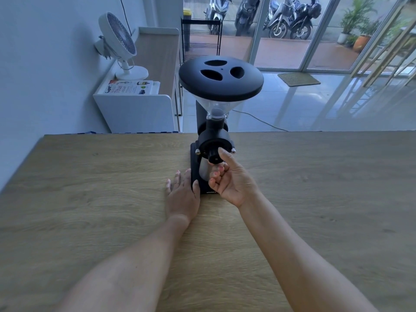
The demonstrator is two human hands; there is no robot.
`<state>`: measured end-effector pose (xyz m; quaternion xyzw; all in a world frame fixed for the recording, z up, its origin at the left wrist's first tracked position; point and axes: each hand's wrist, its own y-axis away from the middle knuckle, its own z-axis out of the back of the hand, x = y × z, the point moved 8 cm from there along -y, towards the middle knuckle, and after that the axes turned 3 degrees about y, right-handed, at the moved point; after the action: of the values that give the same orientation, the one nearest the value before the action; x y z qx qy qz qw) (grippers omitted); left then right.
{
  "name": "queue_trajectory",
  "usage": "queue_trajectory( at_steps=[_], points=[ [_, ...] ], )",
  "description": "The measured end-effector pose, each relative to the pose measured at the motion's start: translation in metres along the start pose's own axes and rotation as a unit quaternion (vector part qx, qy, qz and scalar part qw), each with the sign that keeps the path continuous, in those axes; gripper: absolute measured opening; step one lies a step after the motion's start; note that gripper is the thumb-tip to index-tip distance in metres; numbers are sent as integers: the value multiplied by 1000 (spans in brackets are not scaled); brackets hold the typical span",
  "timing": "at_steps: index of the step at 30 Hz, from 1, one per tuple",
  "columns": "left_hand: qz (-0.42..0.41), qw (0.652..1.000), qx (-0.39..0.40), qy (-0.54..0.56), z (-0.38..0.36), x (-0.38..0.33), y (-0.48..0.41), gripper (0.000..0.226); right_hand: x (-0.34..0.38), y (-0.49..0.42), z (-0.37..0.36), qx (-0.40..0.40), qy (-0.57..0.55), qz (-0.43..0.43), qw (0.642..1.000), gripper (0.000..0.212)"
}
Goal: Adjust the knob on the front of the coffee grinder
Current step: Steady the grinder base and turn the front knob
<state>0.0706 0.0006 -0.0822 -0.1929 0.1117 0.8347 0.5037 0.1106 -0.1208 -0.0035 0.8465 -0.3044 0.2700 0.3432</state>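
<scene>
I am seeing two hands at one grinder (212,131). The right hand (231,180) is pinching its single front knob (213,156) between thumb and curled fingers. The left hand (182,194) is lying flat and spread on the table (90,176), touching the grinder's base. The grinder is standing at the table's far edge, with wood stretching to either side.

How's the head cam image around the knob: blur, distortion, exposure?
Head view: strong wide-angle distortion, the door frames lean; cool bluish cast; daylight through the glass backlights the grinder, so the black knob shows little detail; pale reflections streak the floor; left hand and right hand reasonably sharp; table grain slightly smeared in the foreground.
</scene>
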Motion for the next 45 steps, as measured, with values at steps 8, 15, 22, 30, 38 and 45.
queue_trajectory(
  at_steps=[8, 15, 22, 30, 38, 45],
  points=[
    [-1, 1000, 3, 2, -1, 1, 0, 55, -1, 2, -3, 7, 6, -9, 1000, 38],
    [-3, 1000, -1, 5, -1, 1, -1, 55, -6, 6, -12, 75, -15, -35, 996, 48],
    [-3, 1000, -11, 16, -2, 2, -2, 55, -5, 3, -9, 52, -16, -10, 998, 43],
    [-3, 1000, -11, 10, -2, 1, -2, 55, -1, 4, -5, 5, 14, -1, 1000, 43],
    [-6, 1000, -16, 24, -1, 1, -1, 55, 1, 4, -2, -21, 32, 7, 999, 45],
    [-3, 1000, -13, 19, -1, 2, -2, 55, 1, 4, -3, -24, 29, 6, 999, 44]
  ],
)
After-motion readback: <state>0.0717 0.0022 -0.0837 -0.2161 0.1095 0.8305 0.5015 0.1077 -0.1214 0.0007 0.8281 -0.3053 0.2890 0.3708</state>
